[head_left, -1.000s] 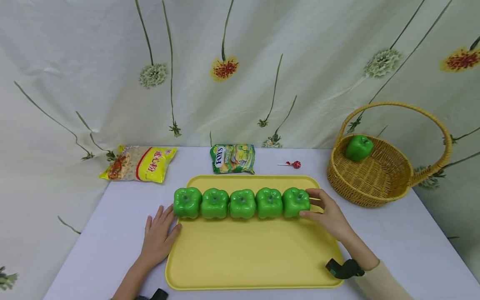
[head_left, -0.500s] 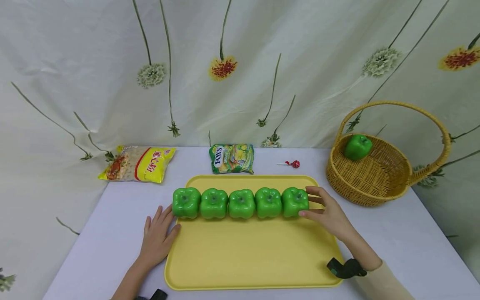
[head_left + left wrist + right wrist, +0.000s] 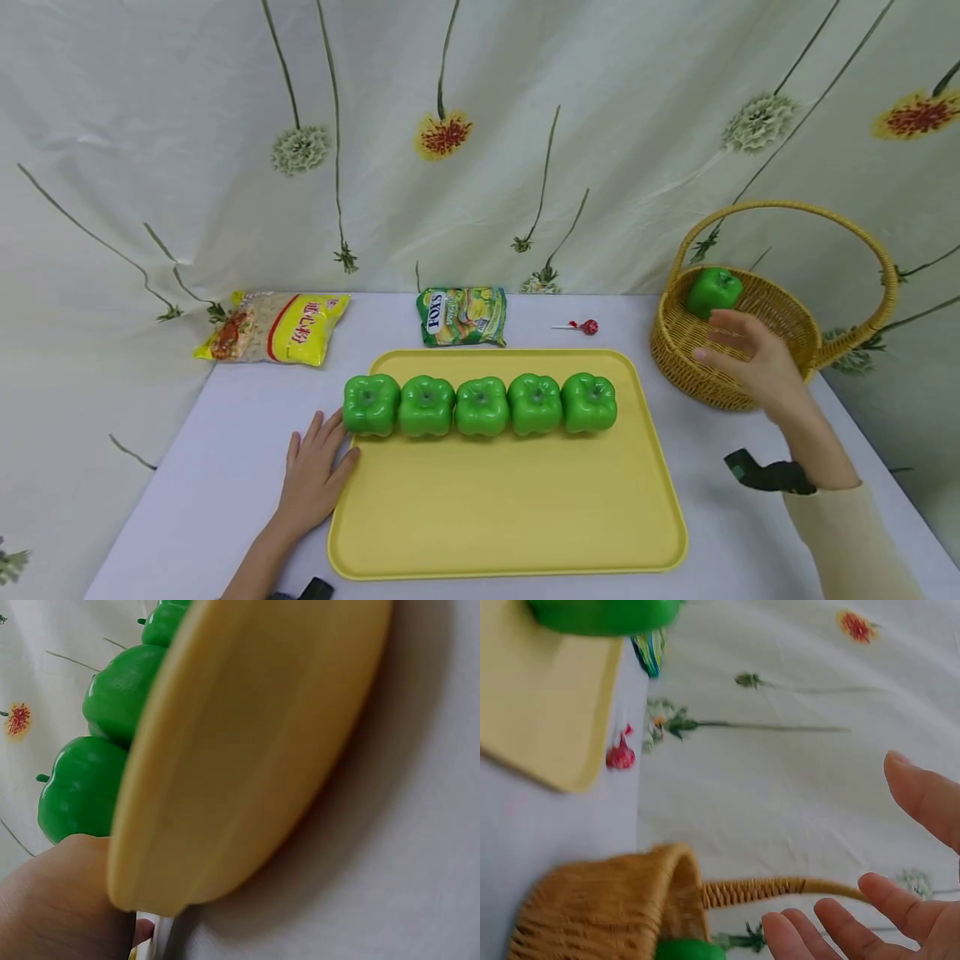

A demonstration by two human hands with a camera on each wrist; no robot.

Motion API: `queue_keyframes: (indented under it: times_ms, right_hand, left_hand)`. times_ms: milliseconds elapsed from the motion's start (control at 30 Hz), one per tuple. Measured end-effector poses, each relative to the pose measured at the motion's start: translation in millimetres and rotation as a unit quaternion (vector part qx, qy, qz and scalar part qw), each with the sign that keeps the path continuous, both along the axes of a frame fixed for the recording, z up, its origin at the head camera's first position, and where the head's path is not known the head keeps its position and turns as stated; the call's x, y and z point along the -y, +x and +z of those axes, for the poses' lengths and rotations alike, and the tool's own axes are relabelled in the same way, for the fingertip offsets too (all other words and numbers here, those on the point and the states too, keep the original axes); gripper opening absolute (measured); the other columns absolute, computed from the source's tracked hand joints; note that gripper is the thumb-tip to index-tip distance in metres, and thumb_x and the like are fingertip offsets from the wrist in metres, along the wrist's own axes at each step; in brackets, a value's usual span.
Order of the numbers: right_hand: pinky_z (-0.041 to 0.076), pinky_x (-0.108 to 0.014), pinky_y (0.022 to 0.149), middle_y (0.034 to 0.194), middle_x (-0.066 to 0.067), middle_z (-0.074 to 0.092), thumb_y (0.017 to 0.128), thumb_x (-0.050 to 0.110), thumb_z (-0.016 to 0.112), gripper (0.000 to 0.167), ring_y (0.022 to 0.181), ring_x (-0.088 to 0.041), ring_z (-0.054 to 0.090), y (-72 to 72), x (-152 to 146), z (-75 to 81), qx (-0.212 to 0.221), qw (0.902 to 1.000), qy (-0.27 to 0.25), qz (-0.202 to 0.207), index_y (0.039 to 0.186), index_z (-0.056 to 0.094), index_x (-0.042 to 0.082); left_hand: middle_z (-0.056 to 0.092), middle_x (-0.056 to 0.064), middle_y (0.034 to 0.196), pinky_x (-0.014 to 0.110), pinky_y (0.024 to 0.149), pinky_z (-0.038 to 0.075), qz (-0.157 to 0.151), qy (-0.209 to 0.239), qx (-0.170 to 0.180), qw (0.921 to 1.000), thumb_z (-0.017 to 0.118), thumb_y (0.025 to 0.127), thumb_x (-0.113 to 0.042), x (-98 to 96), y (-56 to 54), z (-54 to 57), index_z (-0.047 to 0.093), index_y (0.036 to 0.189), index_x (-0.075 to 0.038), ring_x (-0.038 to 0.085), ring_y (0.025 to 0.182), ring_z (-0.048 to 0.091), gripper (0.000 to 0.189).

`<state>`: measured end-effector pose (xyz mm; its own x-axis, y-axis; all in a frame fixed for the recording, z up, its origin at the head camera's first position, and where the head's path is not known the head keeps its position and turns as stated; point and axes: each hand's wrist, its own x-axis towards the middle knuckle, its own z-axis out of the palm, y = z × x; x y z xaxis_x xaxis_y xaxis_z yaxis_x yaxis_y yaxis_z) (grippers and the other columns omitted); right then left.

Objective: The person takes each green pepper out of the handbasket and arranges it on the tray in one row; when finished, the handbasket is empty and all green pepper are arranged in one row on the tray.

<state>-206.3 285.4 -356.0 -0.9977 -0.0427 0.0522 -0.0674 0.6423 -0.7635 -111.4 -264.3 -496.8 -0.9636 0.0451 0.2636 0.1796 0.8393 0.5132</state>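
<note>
Several green bell peppers stand in a row across the yellow tray. My left hand lies palm down at the tray's left edge, fingers spread and straight, fingertips right beside the leftmost pepper. In the left wrist view the tray's rim hides most of that hand. My right hand, holding nothing, hovers over the wicker basket with loosely bent fingers. Just beyond its fingertips, another green bell pepper rests inside the basket. The right wrist view shows the thumb and fingers spread apart.
A yellow food packet lies at the back left. A green candy bag and a red lollipop are behind the tray. The basket's tall handle arches over it. A flower-print cloth hangs behind the table.
My right hand has left the rightmost pepper in the row and moved right and up, over the basket. The left hand and the peppers have stayed in place.
</note>
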Motion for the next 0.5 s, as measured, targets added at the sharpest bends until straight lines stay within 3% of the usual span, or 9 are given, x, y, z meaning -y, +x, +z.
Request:
queue_keyframes:
  times_ms: [100,200,267,367,500]
  right_hand:
    - [0.044,-0.042,0.098,0.157,-0.021,0.028,0.09,0.052,0.062,0.086,0.139,-0.042,0.034,-19.2,-24.9,16.9,0.015,0.9983,-0.013,-0.055,0.156,0.021,0.013]
    - [0.032,-0.06,0.11,0.163,-0.012,0.017,0.089,0.058,0.058,0.087,0.146,-0.038,0.026,-38.6,-45.8,29.4,0.023,0.9941,-0.042,-0.097,0.158,0.014,0.025]
    - [0.028,-0.059,0.114,0.165,-0.007,0.012,0.089,0.058,0.057,0.086,0.149,-0.035,0.022,-50.4,-56.0,35.4,0.019,0.9909,-0.055,-0.122,0.157,0.012,0.03]
    - [0.031,-0.048,0.116,0.165,-0.002,0.011,0.088,0.056,0.058,0.086,0.15,-0.026,0.022,-66.0,-66.9,40.8,0.016,0.9855,-0.076,-0.151,0.157,0.012,0.032]
    - [0.033,-0.039,0.117,0.165,0.0,0.007,0.088,0.052,0.059,0.088,0.15,-0.024,0.02,-83.8,-74.7,42.0,0.02,0.9787,-0.102,-0.178,0.157,0.01,0.031]
  left_hand:
    - [0.039,0.025,0.15,0.074,0.109,0.005,0.0,0.0,-0.002,1.0,0.051,0.099,-0.021,0.1,-0.1,0.9,0.045,0.141,0.002,0.056,0.14,0.022,0.049]
    - [0.039,0.026,0.15,0.074,0.109,0.004,-0.001,0.002,-0.004,1.0,0.051,0.099,-0.021,0.0,0.0,1.5,0.045,0.141,0.002,0.056,0.14,0.022,0.049]
    - [0.039,0.026,0.15,0.074,0.109,0.004,-0.002,0.003,-0.004,1.0,0.051,0.099,-0.021,0.0,0.0,1.6,0.045,0.141,0.002,0.056,0.14,0.021,0.049]
    - [0.039,0.026,0.15,0.074,0.109,0.004,-0.002,0.002,-0.005,1.0,0.051,0.099,-0.021,0.2,-0.1,0.8,0.045,0.142,0.002,0.056,0.14,0.021,0.049]
    - [0.038,0.026,0.15,0.074,0.11,0.004,-0.001,0.001,0.0,1.0,0.051,0.099,-0.022,-0.2,0.5,0.8,0.045,0.141,0.002,0.056,0.141,0.021,0.049]
